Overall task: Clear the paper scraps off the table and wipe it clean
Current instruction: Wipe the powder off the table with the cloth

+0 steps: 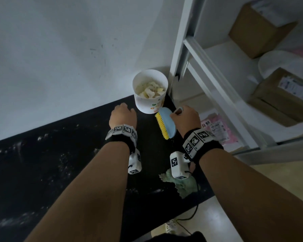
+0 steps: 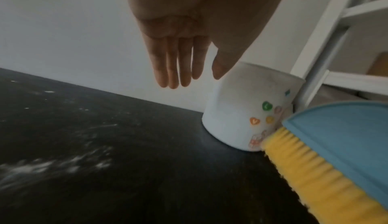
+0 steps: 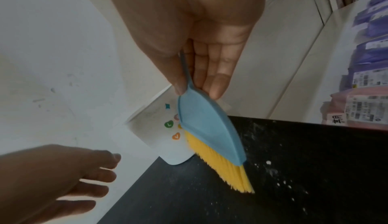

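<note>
- While the right hand point(image 1: 184, 119) pinches the handle of the blue brush point(image 1: 166, 124) between thumb and fingers, its yellow bristles point(image 3: 222, 164) point down at the black table point(image 1: 42, 172), just beside the foot of the white cup point(image 1: 150, 91).
- The left hand point(image 1: 122, 116) hangs over the table with fingers point(image 2: 174, 65) straight and loosely together, holding nothing (its thumb is near the cup's rim; whether it touches I cannot tell).
- The cup stands upright at the table's far right corner against the wall, with paper scraps point(image 1: 150, 90) piled inside.
- White specks and smears point(image 2: 52, 162) lie scattered across the table top.
- A green cloth point(image 1: 184, 186) lies crumpled at the table's near right edge, under the right wrist.
</note>
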Motion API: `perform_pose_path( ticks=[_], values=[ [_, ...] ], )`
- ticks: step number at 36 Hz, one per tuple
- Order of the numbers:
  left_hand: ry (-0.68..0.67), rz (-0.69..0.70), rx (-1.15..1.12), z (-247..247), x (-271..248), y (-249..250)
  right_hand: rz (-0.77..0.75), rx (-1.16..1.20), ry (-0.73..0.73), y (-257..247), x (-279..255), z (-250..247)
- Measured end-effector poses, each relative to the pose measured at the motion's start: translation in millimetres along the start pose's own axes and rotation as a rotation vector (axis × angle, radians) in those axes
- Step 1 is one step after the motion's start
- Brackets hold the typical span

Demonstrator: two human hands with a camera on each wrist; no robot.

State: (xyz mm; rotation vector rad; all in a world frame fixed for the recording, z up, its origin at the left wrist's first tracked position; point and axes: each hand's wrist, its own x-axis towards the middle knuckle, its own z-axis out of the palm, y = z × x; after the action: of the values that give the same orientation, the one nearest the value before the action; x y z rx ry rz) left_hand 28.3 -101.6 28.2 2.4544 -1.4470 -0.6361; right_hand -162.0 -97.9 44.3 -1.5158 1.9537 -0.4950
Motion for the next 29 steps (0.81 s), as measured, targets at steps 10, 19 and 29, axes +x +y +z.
perform_pose_path(
  ticks=[10, 19, 29],
  values=[
    [0.027, 0.098, 0.263, 25.4, -32.3, -36.8, 0.051, 0.118, -0.137, 7.8, 3.6, 21.6],
    [-0.027, 0.083, 0.314, 38.9, -40.1, -54.1, 0.149, -0.014, -0.071, 25.2, 24.5, 27.7],
    [-0.045, 0.077, 0.313, 44.2, -45.5, -55.1, 0.094, -0.198, -0.030, 41.5, 21.9, 37.2]
  ],
)
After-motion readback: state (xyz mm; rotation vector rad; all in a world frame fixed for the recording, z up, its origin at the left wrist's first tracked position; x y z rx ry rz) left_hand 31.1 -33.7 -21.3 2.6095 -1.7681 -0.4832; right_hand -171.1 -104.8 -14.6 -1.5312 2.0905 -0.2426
